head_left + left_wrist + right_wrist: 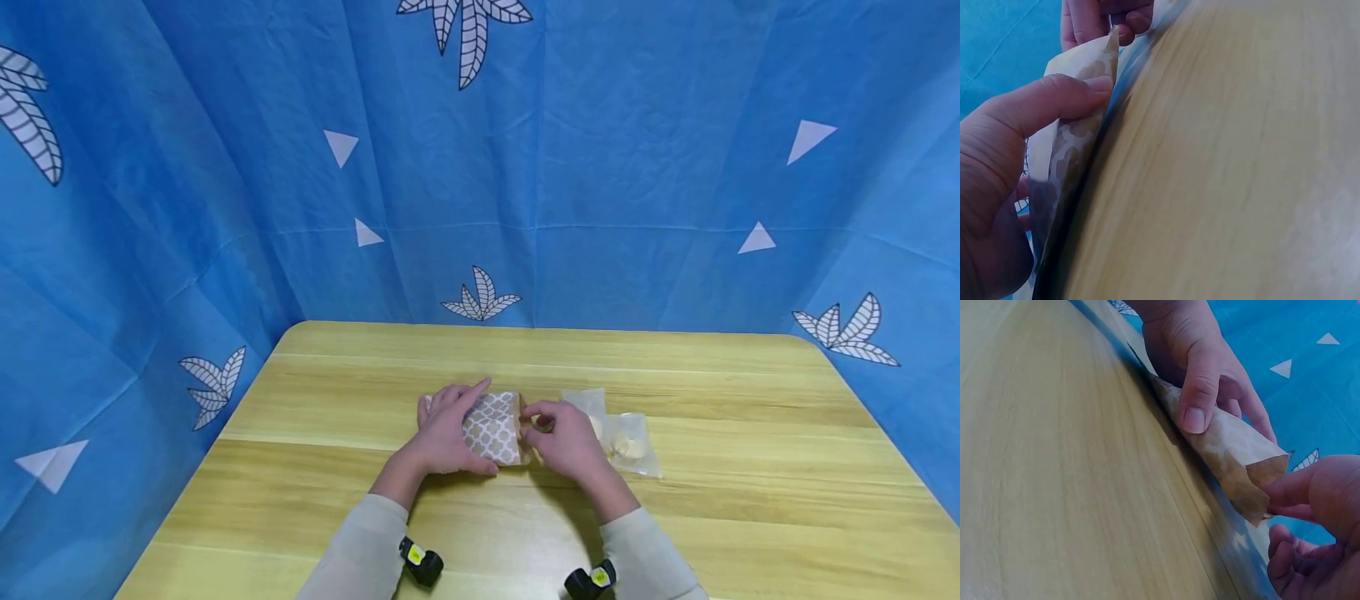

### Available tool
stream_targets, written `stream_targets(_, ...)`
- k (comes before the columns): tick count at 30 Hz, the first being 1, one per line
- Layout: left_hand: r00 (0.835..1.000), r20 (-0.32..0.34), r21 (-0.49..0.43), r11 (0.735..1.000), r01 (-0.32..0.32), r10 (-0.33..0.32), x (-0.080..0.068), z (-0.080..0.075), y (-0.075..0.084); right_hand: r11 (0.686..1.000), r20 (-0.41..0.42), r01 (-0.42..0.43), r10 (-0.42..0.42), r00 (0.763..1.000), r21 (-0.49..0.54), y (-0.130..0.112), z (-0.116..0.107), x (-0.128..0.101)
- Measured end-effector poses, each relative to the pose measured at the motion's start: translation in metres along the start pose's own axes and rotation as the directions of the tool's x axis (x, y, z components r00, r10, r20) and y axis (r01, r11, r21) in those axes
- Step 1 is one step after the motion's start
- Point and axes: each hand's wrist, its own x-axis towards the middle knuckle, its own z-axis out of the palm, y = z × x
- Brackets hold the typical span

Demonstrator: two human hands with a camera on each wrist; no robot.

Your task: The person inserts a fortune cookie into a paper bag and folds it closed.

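Note:
A brown paper bag [492, 429] with a white lattice print lies on its side on the wooden table. My left hand [447, 429] holds it across the middle, its thumb along the near side and the other fingers over the far side. In the right wrist view the bag's right end [1241, 487] gapes, showing plain brown paper inside. There my right hand [561, 433] pinches the edge of the mouth between thumb and finger, with the remaining fingers curled below. In the left wrist view the left thumb [1079, 94] presses on the printed side.
Just right of my right hand lie two small clear packets: the nearer packet [633, 446] has pale contents, and the farther packet [585, 400] is partly covered by the hand. A blue curtain [600, 208] hangs behind the table [750, 467].

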Motion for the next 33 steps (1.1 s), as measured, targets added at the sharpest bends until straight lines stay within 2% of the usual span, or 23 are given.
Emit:
stream_targets(9, 1.000, -0.012, -0.037, 0.999, -0.014, 0.013, -0.0014, -0.0002, -0.0017, 0.997, 0.002, -0.058, 0.058, 0.998, -0.055, 0.0003, 0.0005, 0.0008)
stream_targets(20, 0.999, -0.032, -0.094, 0.995, -0.040, 0.037, -0.0022, -0.0022, -0.0008, 0.996, 0.005, -0.011, 0.011, 1.000, -0.087, 0.0025, 0.0022, 0.0031)
stream_targets(26, 0.998, -0.040, -0.115, 0.992, -0.051, 0.047, -0.0025, -0.0015, 0.0005, 0.996, 0.054, 0.042, -0.038, 0.998, -0.082, 0.0017, 0.0018, 0.0024)
stream_targets(33, 0.998, -0.043, -0.112, 0.992, -0.054, 0.050, -0.0033, -0.0012, 0.0013, 0.995, 0.037, -0.009, 0.013, 0.999, -0.096, 0.0002, 0.0001, 0.0013)
